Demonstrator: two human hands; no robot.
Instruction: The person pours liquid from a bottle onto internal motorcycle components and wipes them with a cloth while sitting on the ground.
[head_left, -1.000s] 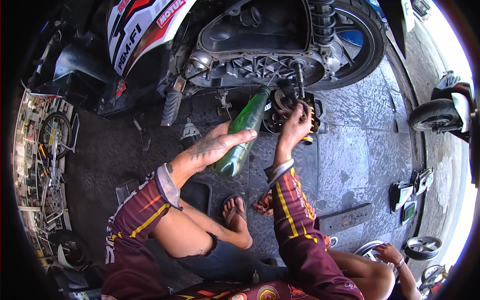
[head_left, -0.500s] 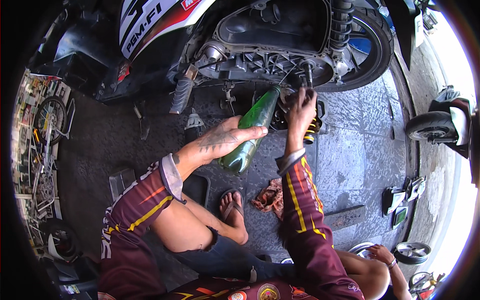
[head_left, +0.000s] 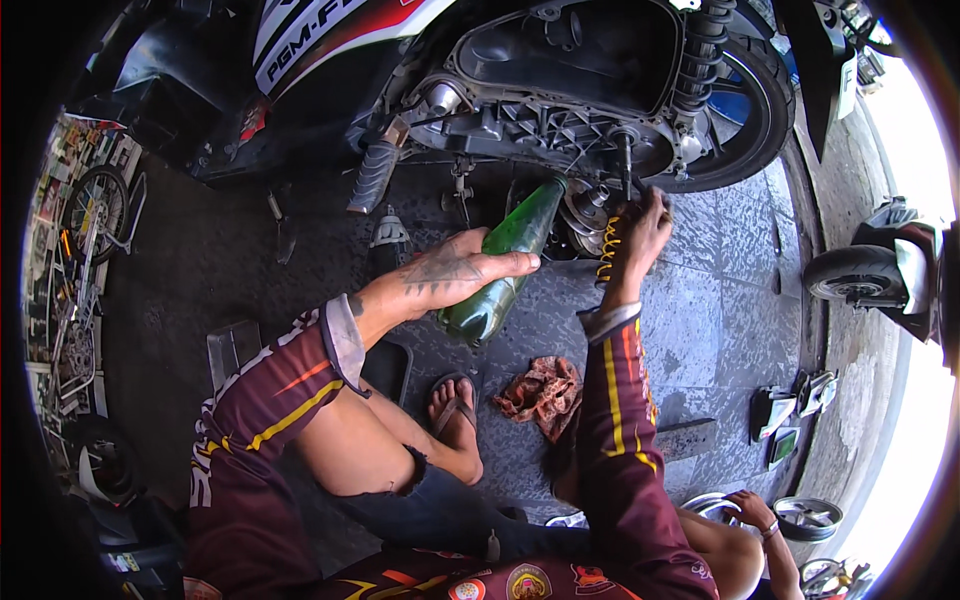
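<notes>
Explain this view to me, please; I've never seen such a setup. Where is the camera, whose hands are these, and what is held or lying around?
There is no robot here: a person works with two bare hands. The view looks down from a wide fisheye camera on that person's head, so straight edges bend near the rim.

The left hand grips a green bottle, tilted with its neck toward a partly opened scooter. The right hand is by a metal shaft on it; whether it holds anything is hard to tell.

On the tiled floor lie a crumpled rag and a tool with a grey nose. The hand at the lower right is another person's.
</notes>
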